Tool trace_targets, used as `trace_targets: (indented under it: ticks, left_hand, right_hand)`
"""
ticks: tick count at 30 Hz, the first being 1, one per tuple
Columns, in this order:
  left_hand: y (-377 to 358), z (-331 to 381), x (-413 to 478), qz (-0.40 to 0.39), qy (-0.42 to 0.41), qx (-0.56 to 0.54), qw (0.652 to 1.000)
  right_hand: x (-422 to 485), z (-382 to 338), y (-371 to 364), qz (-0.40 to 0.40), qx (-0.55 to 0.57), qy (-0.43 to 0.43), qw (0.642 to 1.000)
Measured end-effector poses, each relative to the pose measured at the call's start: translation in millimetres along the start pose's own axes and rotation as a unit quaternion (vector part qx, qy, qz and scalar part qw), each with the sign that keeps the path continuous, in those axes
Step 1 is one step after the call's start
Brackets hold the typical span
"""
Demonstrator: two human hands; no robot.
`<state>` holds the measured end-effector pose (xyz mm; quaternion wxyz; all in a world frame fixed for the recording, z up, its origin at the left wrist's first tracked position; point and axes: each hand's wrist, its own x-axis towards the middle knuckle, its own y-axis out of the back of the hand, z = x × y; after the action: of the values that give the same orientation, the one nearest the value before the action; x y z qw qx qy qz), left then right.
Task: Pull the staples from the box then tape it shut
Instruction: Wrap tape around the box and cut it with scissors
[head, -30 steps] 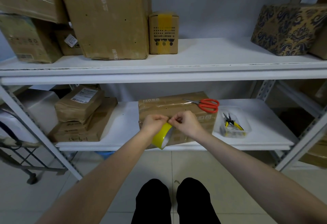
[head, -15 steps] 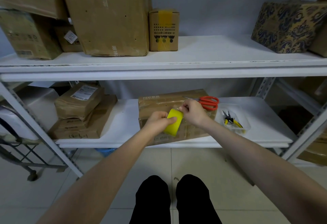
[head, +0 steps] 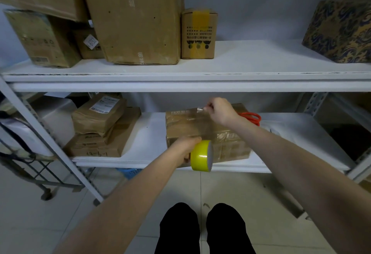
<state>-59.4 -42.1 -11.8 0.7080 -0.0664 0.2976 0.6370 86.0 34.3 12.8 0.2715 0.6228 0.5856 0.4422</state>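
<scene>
Centre frame, lower shelf (head: 152, 133): box (head: 178, 127). At its lower edge left hand (head: 185, 146) grips tape roll (head: 201, 155); at upper edge right hand (head: 220, 111) pinches tape strip (head: 202, 125). Hands apart; strip spans lid bottom-to-top.

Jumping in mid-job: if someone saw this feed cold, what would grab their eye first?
The bright yellow tape roll, gripped by the left hand at the front edge of the lower shelf, stands out most. From it a clear strip of tape stretches over the brown box to the right hand, which pinches its end above the box's far edge. Red scissors handles show behind that wrist.
</scene>
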Motion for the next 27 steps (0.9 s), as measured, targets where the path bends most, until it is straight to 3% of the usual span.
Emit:
trace_targets:
  ticks: [5, 9, 13, 16, 18, 20, 23, 27]
  left_hand:
    - [0, -1, 16, -0.020, 0.025, -0.098, 0.995]
    - [-4, -1, 20, -0.083, 0.045, -0.133, 0.987]
    - [-8, -3, 30, -0.097, 0.067, -0.058, 0.991]
    - [-5, -1, 40, -0.011, 0.011, 0.128, 0.992]
    - [3, 5, 43, 0.104, -0.101, 0.311, 0.939]
    - [8, 14, 41, 0.170, -0.206, 0.394, 0.879]
    - [13, 19, 44, 0.141, -0.295, 0.476, 0.817]
    - [12, 10, 55, 0.087, -0.304, 0.517, 0.796]
  right_hand:
    - [16, 6, -21, -0.033, -0.017, 0.020, 0.999]
    - [27, 12, -35, -0.044, -0.030, 0.021, 0.998]
    - [34, 21, -48, -0.056, -0.046, 0.018, 0.997]
    - [38, 23, -53, -0.057, -0.054, 0.029, 0.996]
    - [39, 25, -56, -0.053, -0.055, 0.036, 0.996]
    - [39, 28, -58, -0.051, -0.055, 0.037, 0.996]
    - [39, 28, -59, -0.048, -0.052, 0.041, 0.997]
    - [38, 29, -60, -0.040, -0.054, 0.045, 0.997]
